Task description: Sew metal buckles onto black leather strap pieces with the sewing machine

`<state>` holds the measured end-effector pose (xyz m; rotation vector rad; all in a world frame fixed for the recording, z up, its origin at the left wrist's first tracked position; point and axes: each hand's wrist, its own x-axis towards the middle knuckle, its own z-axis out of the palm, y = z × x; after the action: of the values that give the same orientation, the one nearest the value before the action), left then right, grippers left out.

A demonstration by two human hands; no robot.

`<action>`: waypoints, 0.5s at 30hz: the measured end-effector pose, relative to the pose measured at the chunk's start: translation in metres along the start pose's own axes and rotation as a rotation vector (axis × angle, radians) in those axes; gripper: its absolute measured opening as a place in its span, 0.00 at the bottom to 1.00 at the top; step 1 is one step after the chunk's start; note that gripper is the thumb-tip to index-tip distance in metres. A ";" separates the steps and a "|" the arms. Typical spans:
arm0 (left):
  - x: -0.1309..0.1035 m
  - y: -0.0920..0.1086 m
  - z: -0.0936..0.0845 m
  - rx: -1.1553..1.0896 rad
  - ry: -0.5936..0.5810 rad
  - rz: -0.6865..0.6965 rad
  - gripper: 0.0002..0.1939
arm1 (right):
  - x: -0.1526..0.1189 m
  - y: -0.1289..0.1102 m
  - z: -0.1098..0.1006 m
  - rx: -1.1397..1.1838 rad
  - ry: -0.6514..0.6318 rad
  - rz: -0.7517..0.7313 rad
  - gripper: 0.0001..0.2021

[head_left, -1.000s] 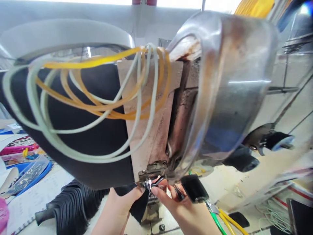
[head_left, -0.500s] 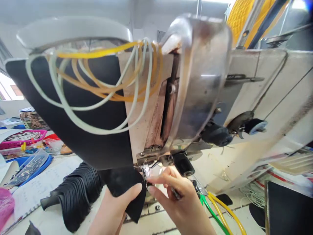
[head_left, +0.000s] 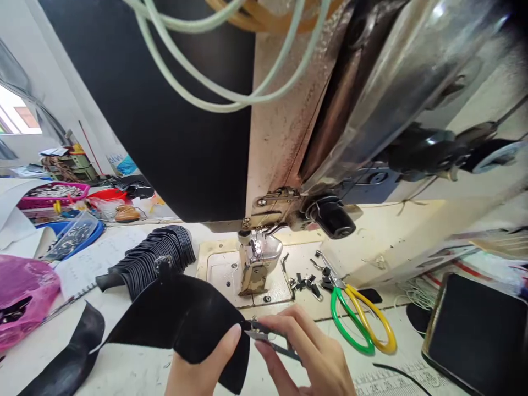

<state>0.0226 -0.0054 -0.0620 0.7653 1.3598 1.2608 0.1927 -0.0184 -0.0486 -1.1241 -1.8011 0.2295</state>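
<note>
My left hand (head_left: 206, 363) is closed on a black leather piece (head_left: 165, 313), thumb on top. The piece has a small buckle (head_left: 163, 263) at its upper edge. In my right hand (head_left: 313, 346) is a pair of thread snips (head_left: 274, 338), gripped between thumb and fingers. The tips of the snips are at the right edge of the leather piece, close to my left thumb. Both hands are in front of the sewing machine's post (head_left: 258, 269), below the needle area. My left palm is hidden under the leather.
Scissors with green and yellow handles (head_left: 355, 316) lie right of the post, beside small black scraps (head_left: 307, 283). Stacked black strips (head_left: 157, 256) and a loose leather piece (head_left: 74, 352) are on the left. A pink bag (head_left: 28, 286) and blue tray (head_left: 88, 239) stand farther left. A black-topped pad (head_left: 474, 324) is at right.
Both hands and the leather piece have come away from the needle area, down towards me. The snips' blades now show at the leather edge. The camera view has tilted downward.
</note>
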 end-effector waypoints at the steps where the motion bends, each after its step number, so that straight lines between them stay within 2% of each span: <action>1: -0.001 -0.001 0.000 -0.003 -0.014 -0.001 0.28 | 0.001 0.000 0.001 0.036 0.014 0.012 0.11; 6: -0.001 -0.004 0.001 -0.006 -0.055 -0.069 0.28 | 0.001 0.005 0.001 0.125 0.006 0.102 0.05; 10: 0.002 -0.006 0.003 -0.009 -0.045 -0.039 0.30 | -0.005 0.010 0.007 0.152 0.009 0.109 0.05; 13: 0.010 -0.010 -0.004 0.089 -0.022 -0.045 0.32 | -0.013 0.018 0.010 0.101 0.016 0.106 0.06; 15: 0.018 -0.013 -0.012 0.220 0.001 -0.050 0.38 | -0.019 0.029 0.005 0.066 0.019 0.176 0.05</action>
<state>0.0097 0.0057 -0.0809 0.8763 1.5263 1.0841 0.2077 -0.0155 -0.0797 -1.2344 -1.6669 0.3786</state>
